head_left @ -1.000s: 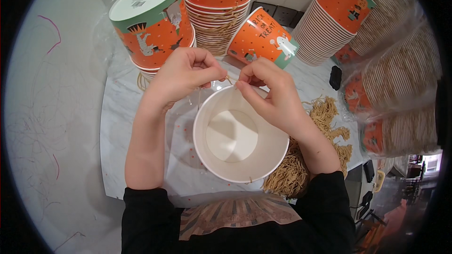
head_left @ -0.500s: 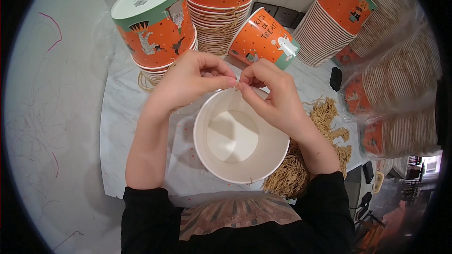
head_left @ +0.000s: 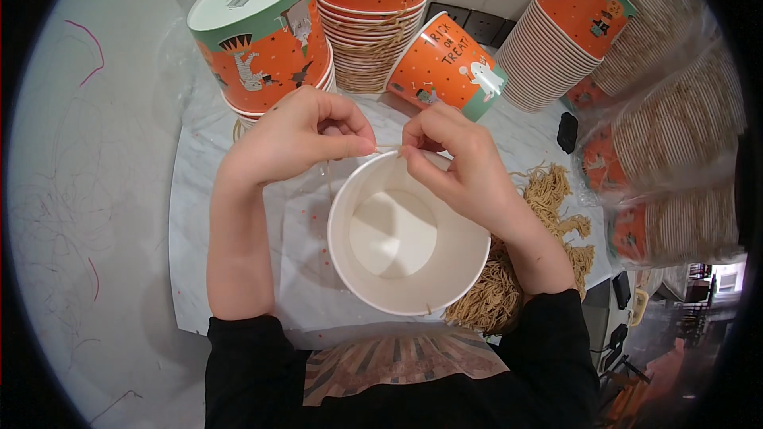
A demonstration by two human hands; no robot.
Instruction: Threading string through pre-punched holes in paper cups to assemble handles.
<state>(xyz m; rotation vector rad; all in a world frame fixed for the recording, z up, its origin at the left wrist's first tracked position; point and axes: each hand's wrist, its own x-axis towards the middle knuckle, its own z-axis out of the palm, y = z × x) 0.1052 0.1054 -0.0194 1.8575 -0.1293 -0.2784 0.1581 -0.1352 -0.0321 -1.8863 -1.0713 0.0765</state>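
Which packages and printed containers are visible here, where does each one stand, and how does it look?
Open white bucket: centre, round, plain inside; both hands at its far rim.
Upside-down bucket stack: far left, orange, green band, white base.
Upright bucket stack: far middle, orange, cartoon figures.
Tipped bucket: behind the hands, orange, white ghost.
Leaning stack: far right, orange with pale rims.
Clear plastic bags of buckets: right edge.

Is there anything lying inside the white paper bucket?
No, the white paper bucket shows only its bare white bottom, while both hands pinch a thin string at its far rim.
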